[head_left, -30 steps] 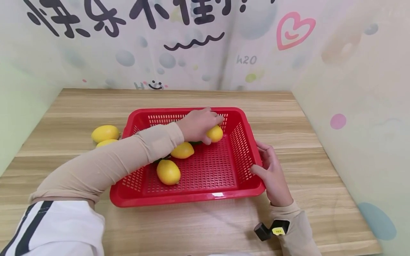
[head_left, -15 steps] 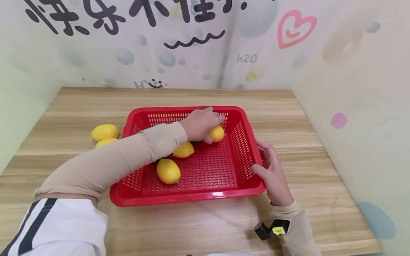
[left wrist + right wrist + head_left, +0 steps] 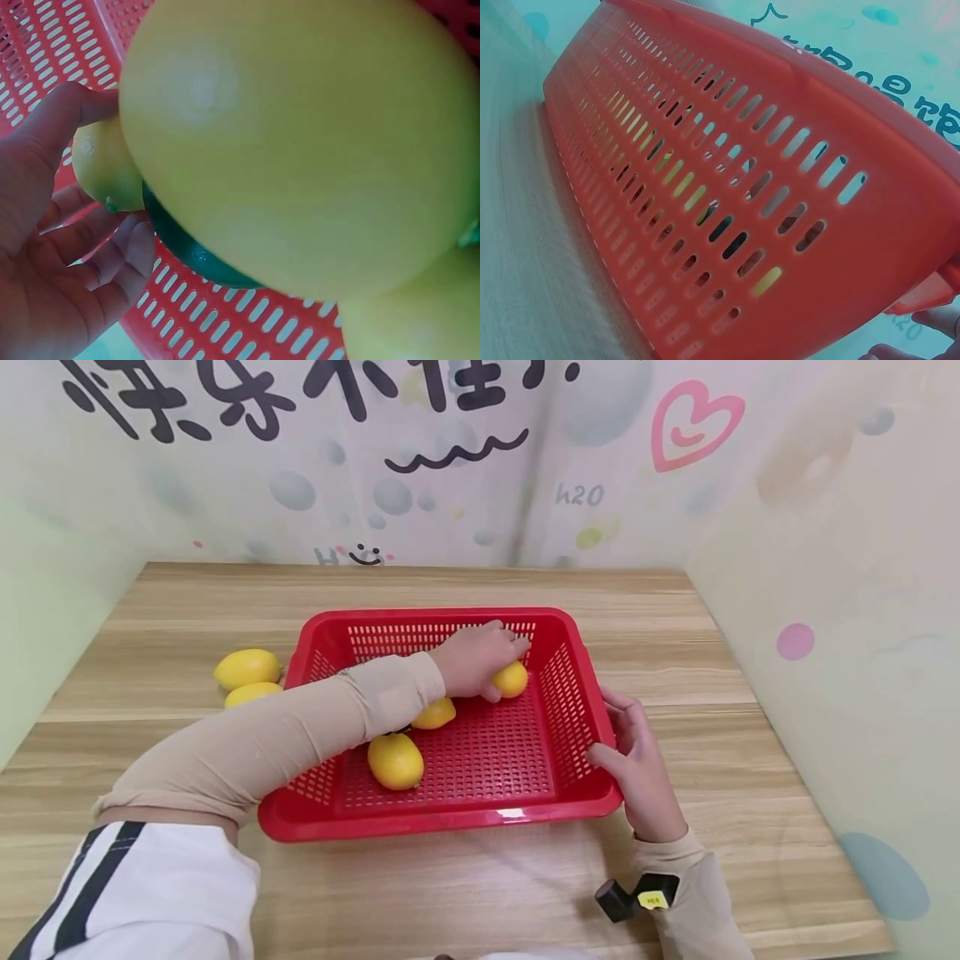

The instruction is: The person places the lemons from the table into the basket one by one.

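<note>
My left hand reaches into the red plastic basket and holds a lemon near the back wall. In the left wrist view the thumb lies over that lemon, with the fingers curled below it. A dark green rounded fruit sits beside it, partly hidden by a large lemon close to the camera. Two more lemons show in the basket, a front lemon and a lemon partly under the sleeve. My right hand grips the basket's right rim, thumb inside.
Left of the basket, two lemons lie on the wooden table, an upper lemon and a lower lemon partly behind the left sleeve. A printed wall stands behind, with side walls at left and right.
My left hand has shifted slightly right and toward me, and the lemon in it has moved along. The left sleeve now covers more of the middle lemon. My right hand stays on the rim.
</note>
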Available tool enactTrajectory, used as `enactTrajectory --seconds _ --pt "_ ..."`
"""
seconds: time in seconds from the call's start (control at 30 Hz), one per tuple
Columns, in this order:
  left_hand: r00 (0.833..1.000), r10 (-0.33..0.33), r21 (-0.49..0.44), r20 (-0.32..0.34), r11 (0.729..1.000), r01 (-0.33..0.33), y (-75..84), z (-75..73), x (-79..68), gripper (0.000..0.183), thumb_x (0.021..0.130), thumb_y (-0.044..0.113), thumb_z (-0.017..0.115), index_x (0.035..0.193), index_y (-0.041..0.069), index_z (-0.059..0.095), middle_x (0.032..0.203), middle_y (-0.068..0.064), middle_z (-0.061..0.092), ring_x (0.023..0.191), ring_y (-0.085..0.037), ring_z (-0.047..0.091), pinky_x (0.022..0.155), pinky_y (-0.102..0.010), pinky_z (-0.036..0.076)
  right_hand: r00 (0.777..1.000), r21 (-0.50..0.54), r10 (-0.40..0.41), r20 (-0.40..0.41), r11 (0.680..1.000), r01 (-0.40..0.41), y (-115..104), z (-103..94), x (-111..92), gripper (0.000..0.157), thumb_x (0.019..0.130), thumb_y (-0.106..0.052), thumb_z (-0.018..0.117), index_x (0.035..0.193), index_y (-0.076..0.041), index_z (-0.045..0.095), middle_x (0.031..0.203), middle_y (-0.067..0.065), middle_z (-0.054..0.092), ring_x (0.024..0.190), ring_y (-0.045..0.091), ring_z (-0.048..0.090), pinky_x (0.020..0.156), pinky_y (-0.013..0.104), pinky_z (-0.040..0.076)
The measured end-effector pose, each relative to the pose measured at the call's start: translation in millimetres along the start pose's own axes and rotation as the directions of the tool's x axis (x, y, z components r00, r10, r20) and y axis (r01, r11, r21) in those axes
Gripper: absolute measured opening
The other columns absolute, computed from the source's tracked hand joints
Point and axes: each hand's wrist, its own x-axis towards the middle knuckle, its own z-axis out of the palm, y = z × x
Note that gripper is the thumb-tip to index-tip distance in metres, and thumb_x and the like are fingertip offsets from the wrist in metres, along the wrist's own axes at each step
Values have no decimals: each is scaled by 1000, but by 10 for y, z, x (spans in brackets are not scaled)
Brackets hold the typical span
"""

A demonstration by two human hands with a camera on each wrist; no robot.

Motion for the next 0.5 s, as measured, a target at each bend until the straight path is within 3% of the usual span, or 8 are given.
enactTrajectory --seconds 0.17,0.5 --pt "999 -20 78 37 997 18 33 -14 4 73 80 33 75 140 4 44 131 -13 52 119 -26 46 99 -38 44 1000 12 -1 2 1000 1 -8 -3 2 69 81 12 53 142 -16 34 137 9 43 120 33 44 80 43 55" --pt "999 -25 106 26 994 22 59 -55 -42 58 78 28 77 126 5 55 118 -11 56 105 -24 52 89 -37 50 1000 -12 4 -3 1000 -4 -9 -4 -9 68 82 11 54 141 -17 35 136 8 44 119 32 45 80 44 54"
